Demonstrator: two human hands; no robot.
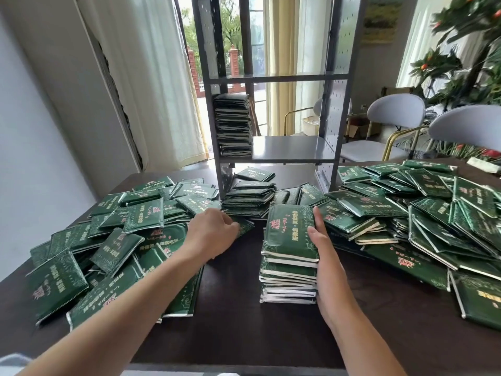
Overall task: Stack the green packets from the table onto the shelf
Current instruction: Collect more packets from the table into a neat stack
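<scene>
A dark wooden table (238,332) is covered on both sides by loose heaps of green packets (423,213), with a bare strip left down the middle. At the far edge stands a grey metal shelf unit (287,147), whose middle shelf already carries one tall column of packets (233,124) against its left post; the rest of that shelf is bare. Behind it, two pale chairs (395,112) and a potted plant (466,50) are seen.

On the bare strip, a squared stack of packets (289,253) is being built. It is steadied by the right hand (321,248), laid flat along its right side with straight fingers, the fingertips reaching the top packet. To the left, well apart from the stack, the left hand (214,229) is curled over a single packet (245,226) at the edge of the left heap; it appears to be pinched, though the fingertips are hidden by the knuckles.

The step in hand is judged to be gathering. It would be done well if the packet were lifted clear of its neighbours, turned to match the stack's orientation, and set down with edges flush while the side is kept braced. The stack should be kept low enough to be carried to the shelf without slipping.
</scene>
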